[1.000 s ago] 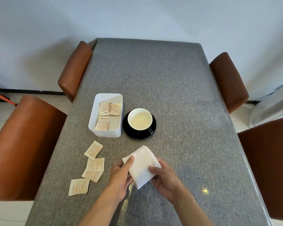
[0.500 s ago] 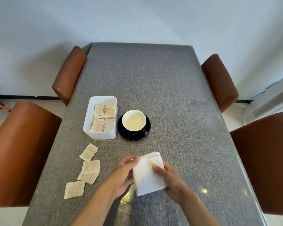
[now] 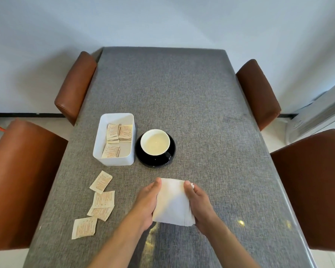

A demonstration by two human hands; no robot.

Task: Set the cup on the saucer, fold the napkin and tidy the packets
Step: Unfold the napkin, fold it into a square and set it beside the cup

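A folded white napkin (image 3: 172, 204) lies on the grey table near me, squared up between both hands. My left hand (image 3: 146, 206) presses against its left edge and my right hand (image 3: 199, 206) against its right edge. Beyond it a white-lined cup (image 3: 155, 142) stands on a black saucer (image 3: 143, 157). Left of the saucer, a white box (image 3: 113, 159) holds several tan packets (image 3: 119, 132). Several more loose packets (image 3: 103, 202) lie scattered on the table left of my left hand.
Brown leather chairs stand along both sides: two on the left (image 3: 17, 180) (image 3: 75, 88), two on the right (image 3: 313, 190) (image 3: 257, 93). The grey table (image 3: 182, 93) stretches away toward a white wall. A white appliance (image 3: 317, 115) sits at the far right.
The napkin was turned from a diagonal hold to square with the table and lowered flat. Both hands shifted to its side edges.
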